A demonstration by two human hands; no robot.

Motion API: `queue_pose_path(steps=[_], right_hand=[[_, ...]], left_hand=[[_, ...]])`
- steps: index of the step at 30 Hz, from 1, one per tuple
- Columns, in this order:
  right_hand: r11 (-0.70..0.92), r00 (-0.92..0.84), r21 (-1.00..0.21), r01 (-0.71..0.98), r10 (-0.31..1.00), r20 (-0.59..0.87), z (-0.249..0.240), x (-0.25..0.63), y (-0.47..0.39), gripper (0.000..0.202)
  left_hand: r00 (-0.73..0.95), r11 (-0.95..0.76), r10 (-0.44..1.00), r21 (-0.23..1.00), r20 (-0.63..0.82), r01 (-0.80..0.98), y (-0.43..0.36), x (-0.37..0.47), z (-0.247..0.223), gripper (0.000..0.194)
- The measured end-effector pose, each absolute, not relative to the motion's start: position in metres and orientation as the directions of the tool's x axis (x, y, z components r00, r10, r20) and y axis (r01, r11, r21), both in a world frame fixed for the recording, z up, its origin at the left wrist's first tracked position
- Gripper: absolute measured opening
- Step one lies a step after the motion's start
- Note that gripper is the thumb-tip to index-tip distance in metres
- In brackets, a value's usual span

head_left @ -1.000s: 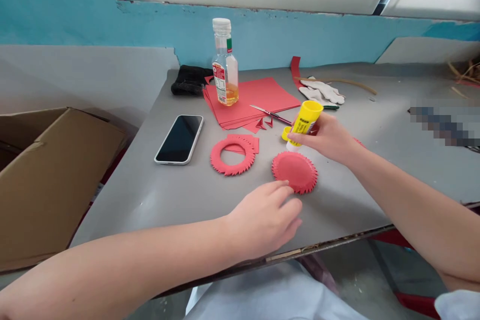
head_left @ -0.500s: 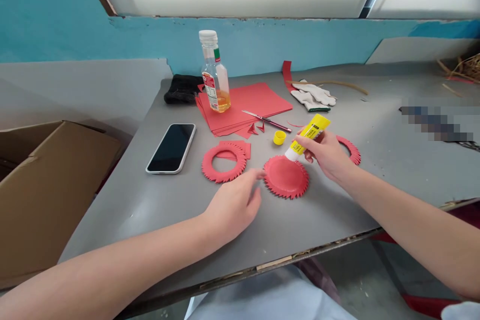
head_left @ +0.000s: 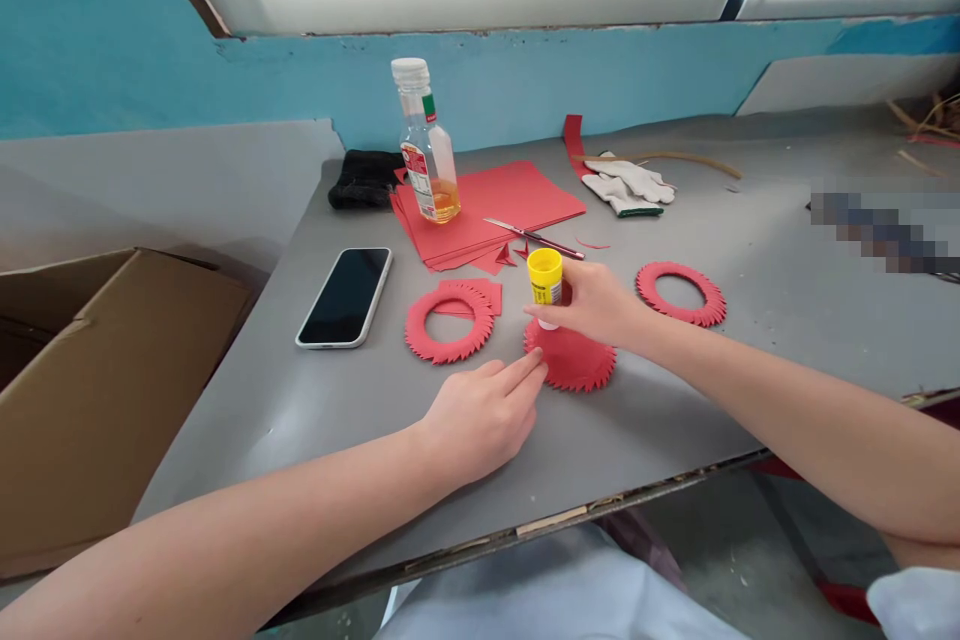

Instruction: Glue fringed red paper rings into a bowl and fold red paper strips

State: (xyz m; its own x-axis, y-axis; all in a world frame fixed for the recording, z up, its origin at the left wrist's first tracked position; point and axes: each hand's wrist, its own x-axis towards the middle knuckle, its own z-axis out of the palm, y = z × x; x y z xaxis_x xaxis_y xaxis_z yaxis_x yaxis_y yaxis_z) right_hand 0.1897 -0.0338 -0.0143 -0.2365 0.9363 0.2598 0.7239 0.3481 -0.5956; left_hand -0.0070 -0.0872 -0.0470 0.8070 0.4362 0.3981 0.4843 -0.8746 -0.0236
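A yellow glue stick (head_left: 545, 286) stands nearly upright in my right hand (head_left: 600, 302), its white lower end on the far left part of a red paper disc (head_left: 579, 362) with a toothed edge. My left hand (head_left: 486, 412) rests at the disc's near left edge, index and middle fingers stretched out and touching it. To the left lies a toothed red paper ring (head_left: 420, 332), partly over small red paper pieces (head_left: 491, 294). Another red paper ring (head_left: 716, 300) lies to the right, past my right wrist. The glue stick's yellow cap is not visible.
A phone (head_left: 346, 298) lies at the left. Behind are a bottle (head_left: 429, 165) on red paper sheets (head_left: 517, 185), a craft knife (head_left: 534, 238), white gloves (head_left: 626, 185) and a black cloth item (head_left: 364, 180). A cardboard box (head_left: 127, 400) stands beside the table's left edge.
My right hand has moved left and tipped the glue stick from slanted to nearly upright. My left fingers have shifted slightly right onto the disc's edge. The right ring has come into fuller view.
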Motion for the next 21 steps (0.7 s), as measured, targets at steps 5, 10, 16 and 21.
queue_pose_path(steps=[5, 10, 16, 21], right_hand=[[0.337, -0.254, -0.579, 0.743, 0.941, 0.223, -0.010, 0.185, -0.033, 0.022], [0.345, -0.259, -0.574, 0.743, 0.938, 0.228, -0.010, 0.179, -0.036, 0.022], [0.336, -0.270, -0.560, 0.758, 0.942, 0.199, -0.011, 0.176, -0.038, 0.022], [0.333, -0.256, -0.548, 0.767, 0.943, 0.215, -0.011, 0.178, -0.036, 0.021]], left_hand=[[0.837, -0.869, 0.465, -0.033, 0.288, 0.494, -0.088, -0.004, -0.043, 0.032], [0.839, -0.844, 0.536, 0.014, 0.094, 0.537, -0.089, 0.008, -0.035, 0.041], [0.854, -0.856, 0.517, 0.028, 0.056, 0.516, -0.087, 0.022, -0.033, 0.061], [0.854, -0.855, 0.518, 0.012, 0.050, 0.518, -0.088, 0.023, -0.035, 0.064]])
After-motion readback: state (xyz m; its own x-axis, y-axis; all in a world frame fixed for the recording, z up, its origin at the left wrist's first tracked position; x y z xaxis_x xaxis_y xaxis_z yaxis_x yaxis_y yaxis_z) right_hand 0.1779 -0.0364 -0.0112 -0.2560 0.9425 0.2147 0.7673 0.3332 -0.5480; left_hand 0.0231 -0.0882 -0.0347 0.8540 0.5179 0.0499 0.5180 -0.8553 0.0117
